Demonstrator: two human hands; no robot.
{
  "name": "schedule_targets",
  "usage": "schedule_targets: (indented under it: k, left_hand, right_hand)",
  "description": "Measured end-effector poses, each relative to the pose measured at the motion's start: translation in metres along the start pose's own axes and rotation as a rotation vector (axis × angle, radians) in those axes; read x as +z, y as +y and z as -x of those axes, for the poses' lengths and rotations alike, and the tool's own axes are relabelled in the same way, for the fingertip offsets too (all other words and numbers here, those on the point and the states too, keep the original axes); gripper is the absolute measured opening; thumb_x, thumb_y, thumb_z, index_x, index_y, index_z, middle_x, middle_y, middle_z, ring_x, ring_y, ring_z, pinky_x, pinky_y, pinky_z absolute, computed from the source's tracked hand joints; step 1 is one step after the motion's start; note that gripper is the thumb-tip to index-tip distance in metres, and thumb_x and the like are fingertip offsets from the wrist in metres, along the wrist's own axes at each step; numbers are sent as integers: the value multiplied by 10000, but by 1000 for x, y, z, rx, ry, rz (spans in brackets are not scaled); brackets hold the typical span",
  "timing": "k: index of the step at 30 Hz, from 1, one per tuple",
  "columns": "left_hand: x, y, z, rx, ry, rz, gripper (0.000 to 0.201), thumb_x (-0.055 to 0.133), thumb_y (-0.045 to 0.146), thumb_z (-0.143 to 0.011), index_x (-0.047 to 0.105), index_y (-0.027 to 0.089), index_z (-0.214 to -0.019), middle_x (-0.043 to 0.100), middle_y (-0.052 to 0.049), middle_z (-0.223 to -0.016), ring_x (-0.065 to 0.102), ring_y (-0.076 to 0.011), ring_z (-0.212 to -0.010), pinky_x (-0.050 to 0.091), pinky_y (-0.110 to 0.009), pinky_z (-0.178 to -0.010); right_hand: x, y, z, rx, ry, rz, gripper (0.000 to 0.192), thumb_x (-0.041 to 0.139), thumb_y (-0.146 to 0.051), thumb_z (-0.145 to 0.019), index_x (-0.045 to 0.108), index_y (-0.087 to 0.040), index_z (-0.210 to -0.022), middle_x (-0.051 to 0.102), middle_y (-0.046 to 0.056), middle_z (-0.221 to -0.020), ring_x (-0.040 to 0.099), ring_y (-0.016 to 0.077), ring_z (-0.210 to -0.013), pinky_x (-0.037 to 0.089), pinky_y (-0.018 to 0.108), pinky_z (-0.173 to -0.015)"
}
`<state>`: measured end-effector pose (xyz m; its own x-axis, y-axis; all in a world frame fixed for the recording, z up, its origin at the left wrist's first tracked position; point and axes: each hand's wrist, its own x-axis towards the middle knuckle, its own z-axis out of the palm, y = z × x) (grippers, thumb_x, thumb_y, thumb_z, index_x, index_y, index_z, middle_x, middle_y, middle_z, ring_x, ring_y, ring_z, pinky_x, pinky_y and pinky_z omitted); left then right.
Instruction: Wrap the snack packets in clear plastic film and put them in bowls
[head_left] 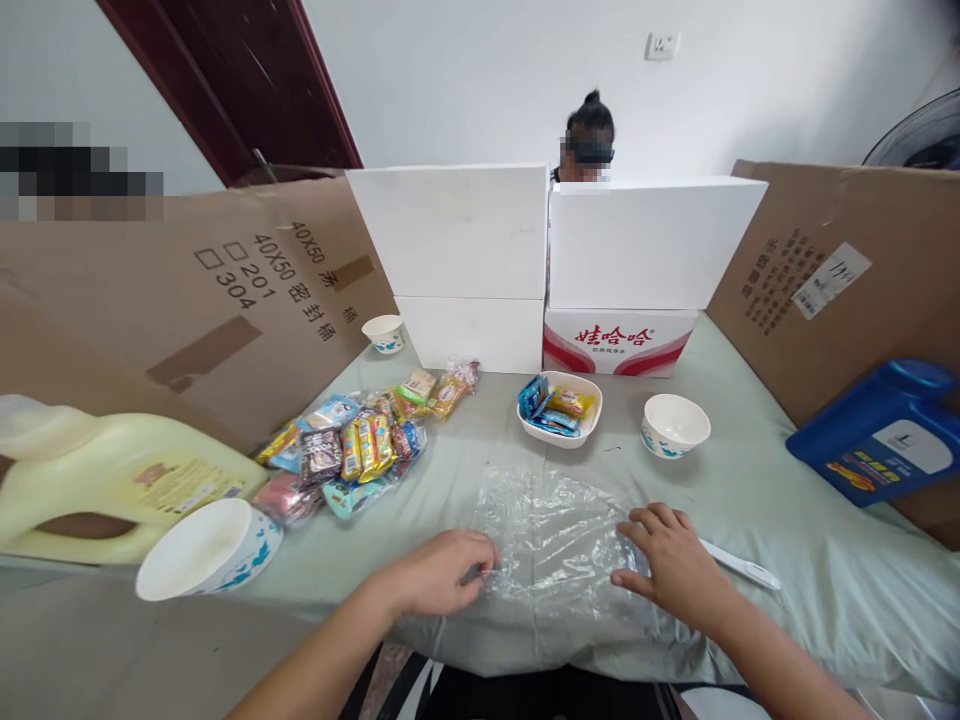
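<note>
A clear, crinkled plastic bag (555,545) lies flat on the cloth in front of me. My left hand (450,572) is at its left edge, with thumb and fingers curled together in a pinch on the plastic. On the right edge rests my right hand (667,560), its fingers spread and touching the bag. A white plastic utensil (741,565) lies partly behind my right hand; its far end is hidden. Beyond the bag stands a white dish (592,425) with several wrapped snacks (559,405) in it. To the dish's right is a paper bowl (675,428) with a blue pattern.
Several packaged snacks (360,440) are piled at the left. Around them stand a yellow jug (172,480), a tilted paper bowl (214,550) and another bowl (385,334). A blue bottle (874,435) leans at the right. Cardboard and white boxes (465,235) wall the table; a person (591,135) is behind.
</note>
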<state>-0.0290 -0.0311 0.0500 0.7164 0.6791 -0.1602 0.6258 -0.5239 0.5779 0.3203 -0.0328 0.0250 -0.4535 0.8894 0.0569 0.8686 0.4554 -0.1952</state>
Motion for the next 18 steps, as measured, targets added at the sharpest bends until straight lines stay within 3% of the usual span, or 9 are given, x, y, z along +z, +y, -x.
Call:
schedule_targets:
  k: [2, 5, 7, 9, 10, 13, 18]
  left_hand:
    - [0, -7, 1, -22, -11, 29, 129, 490, 85, -721, 537, 196, -768, 678, -10, -966, 619, -168, -876, 444, -247, -785]
    - [-4, -7, 1, -52, -21, 53, 128, 479, 115, -766, 564, 195, -820, 677, -16, -954, 609, -173, -875, 428, -255, -792]
    - [-7, -4, 1, -95, -15, 68, 138, 467, 140, -796, 580, 197, -851, 667, -11, -921, 595, -168, -846, 421, -250, -764]
    - [-10, -2, -1, -151, -5, 102, 128, 465, 164, -809, 584, 196, -841, 649, -1, -868, 578, -160, -804, 413, -239, -719]
    - [-11, -3, -2, -180, -1, 134, 116, 468, 169, -804, 579, 194, -823, 639, 5, -832, 572, -156, -779, 410, -233, -694]
    - [-8, -11, -13, -256, 59, 322, 71, 474, 158, -762, 533, 190, -785, 601, 26, -727, 573, -148, -708, 414, -227, -643]
    - [10, -29, -43, -521, 371, 519, 180, 495, 104, -707, 491, 198, -861, 522, 68, -641, 558, -124, -573, 423, -212, -562]
  right_hand:
    - [-4, -3, 12, -70, 3, -107, 575, 617, -620, -788, 626, -228, -1210, 607, 129, -1243, 478, 353, -1202, 375, 529, -1002]
    - [-2, -17, 28, -215, -71, -311, 790, 691, -656, -692, 525, -210, -1323, 530, 135, -1357, 408, 350, -1297, 336, 495, -1072]
    - [4, -26, 36, -213, -124, -413, 634, 697, -567, -733, 571, -211, -1241, 567, 123, -1310, 445, 331, -1273, 350, 471, -1067]
    - [10, -31, 40, -138, -146, -498, 259, 577, -394, -860, 627, -227, -1052, 642, 89, -1159, 545, 275, -1152, 413, 428, -998]
    - [12, -30, 41, -84, -147, -550, 163, 510, -318, -891, 624, -232, -969, 660, 70, -1079, 584, 241, -1069, 444, 395, -945]
    - [14, -22, 36, 60, -129, -737, 122, 467, -242, -881, 589, -233, -878, 661, 32, -944, 611, 180, -895, 477, 317, -817]
    - [19, -1, 4, 299, 40, -949, 115, 577, -331, -764, 577, -217, -776, 616, -8, -709, 582, 152, -683, 465, 276, -641]
